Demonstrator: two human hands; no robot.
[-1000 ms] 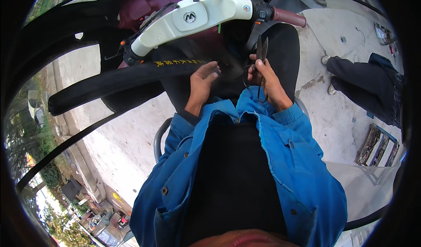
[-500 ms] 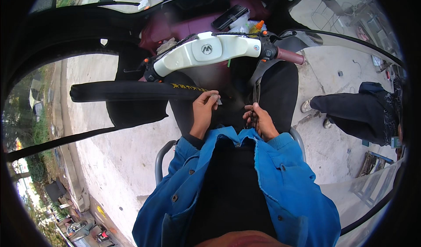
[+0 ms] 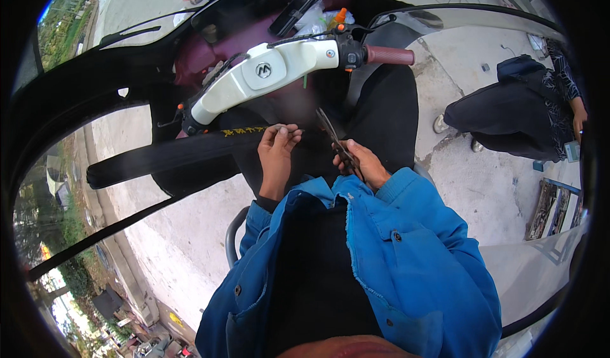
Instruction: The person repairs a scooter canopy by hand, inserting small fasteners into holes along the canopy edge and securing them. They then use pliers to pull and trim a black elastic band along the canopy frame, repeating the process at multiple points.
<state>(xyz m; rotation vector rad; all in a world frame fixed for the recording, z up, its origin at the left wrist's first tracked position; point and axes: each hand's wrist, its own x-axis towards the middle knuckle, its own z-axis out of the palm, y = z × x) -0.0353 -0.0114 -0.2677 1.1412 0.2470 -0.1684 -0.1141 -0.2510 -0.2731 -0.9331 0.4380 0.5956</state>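
Note:
A long black padded sleeve (image 3: pixel 152 161) with yellow lettering lies from the left across my lap. At its right end, the fingers of my left hand (image 3: pixel 277 151) are pinched together around something too small to name. To the right, my right hand (image 3: pixel 363 161) is closed around the handles of dark metal scissors (image 3: pixel 328 124). Their blades point up and to the left, apart from the left hand. The handles are mostly hidden in my fingers.
Ahead is a white handlebar cover (image 3: pixel 260 78) with a red right grip (image 3: pixel 391 55). A black case (image 3: pixel 293 13) and an orange-capped bottle (image 3: pixel 337 18) sit on the maroon dash. Another person in dark clothes (image 3: pixel 508 113) stands at right. A dark frame edge (image 3: pixel 101 234) crosses at left.
The view has turned, so the handlebar now slants. The scissors' blades have swung from nearly upright to leaning left, towards my left hand. My left hand still pinches by the sleeve's end.

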